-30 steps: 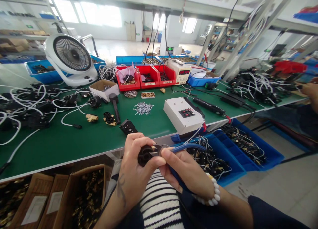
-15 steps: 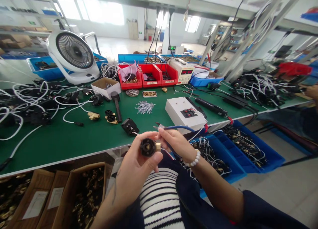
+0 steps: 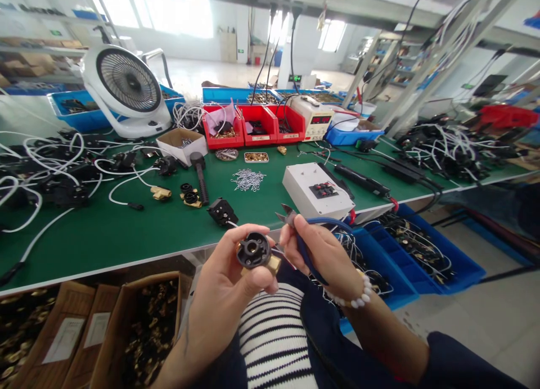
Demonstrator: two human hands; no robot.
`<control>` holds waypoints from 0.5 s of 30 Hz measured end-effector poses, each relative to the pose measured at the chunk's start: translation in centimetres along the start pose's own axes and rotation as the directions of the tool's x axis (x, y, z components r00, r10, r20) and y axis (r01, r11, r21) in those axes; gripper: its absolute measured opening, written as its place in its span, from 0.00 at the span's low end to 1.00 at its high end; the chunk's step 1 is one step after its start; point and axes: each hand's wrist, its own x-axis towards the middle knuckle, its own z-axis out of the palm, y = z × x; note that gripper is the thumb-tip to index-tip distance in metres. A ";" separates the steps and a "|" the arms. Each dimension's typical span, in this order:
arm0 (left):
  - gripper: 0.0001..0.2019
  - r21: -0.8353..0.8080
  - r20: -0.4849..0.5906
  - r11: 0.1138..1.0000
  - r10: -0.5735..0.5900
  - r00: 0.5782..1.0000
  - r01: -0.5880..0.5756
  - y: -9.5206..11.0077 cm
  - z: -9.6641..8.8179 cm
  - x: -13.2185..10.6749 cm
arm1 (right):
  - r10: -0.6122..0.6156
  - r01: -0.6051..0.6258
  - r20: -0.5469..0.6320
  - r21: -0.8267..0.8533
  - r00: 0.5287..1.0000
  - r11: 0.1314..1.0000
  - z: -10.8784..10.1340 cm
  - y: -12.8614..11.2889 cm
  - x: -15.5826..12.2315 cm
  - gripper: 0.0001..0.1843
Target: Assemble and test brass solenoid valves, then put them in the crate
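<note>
My left hand (image 3: 223, 282) is closed around a small valve part (image 3: 254, 252), a round black cap on a brass body, held up in front of the table's near edge. Close to its right, my right hand (image 3: 320, 254) grips blue-handled pliers (image 3: 300, 231) with the metal jaws pointing up and left, a little apart from the part. A thin wire runs between the two hands. A bead bracelet (image 3: 352, 299) circles my right wrist.
The green table (image 3: 126, 231) carries a white fan (image 3: 126, 91), red bins (image 3: 253, 125), a white box with sockets (image 3: 316, 192), a pile of pins (image 3: 248, 179), and black parts on white cables (image 3: 50, 170). Cardboard boxes of brass parts (image 3: 139, 333) and blue bins (image 3: 422, 254) sit below.
The pliers came off the part and rose to the right of it. My left hand turned the part so its round black face points toward the camera.
</note>
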 end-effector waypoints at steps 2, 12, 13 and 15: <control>0.16 0.019 -0.006 1.000 0.000 1.000 0.000 0.0 -0.2 0.0 | -0.016 0.016 0.008 -0.016 1.000 1.000 0.2 -0.3 -0.4 0.29; 0.17 0.202 -0.081 0.964 0.195 0.978 -0.175 0.2 0.4 0.1 | 0.075 -0.066 0.015 -0.327 0.997 0.943 -0.8 2.4 2.2 0.30; 0.17 0.212 -0.087 0.961 0.202 0.976 -0.180 0.2 0.4 0.1 | 0.094 -0.088 -0.001 -0.373 0.996 0.924 -1.1 3.2 2.8 0.30; 0.18 0.230 -0.122 0.955 0.218 0.968 -0.186 0.1 0.3 0.1 | 0.095 -0.118 -0.074 -0.418 0.993 0.901 -1.8 4.7 3.7 0.29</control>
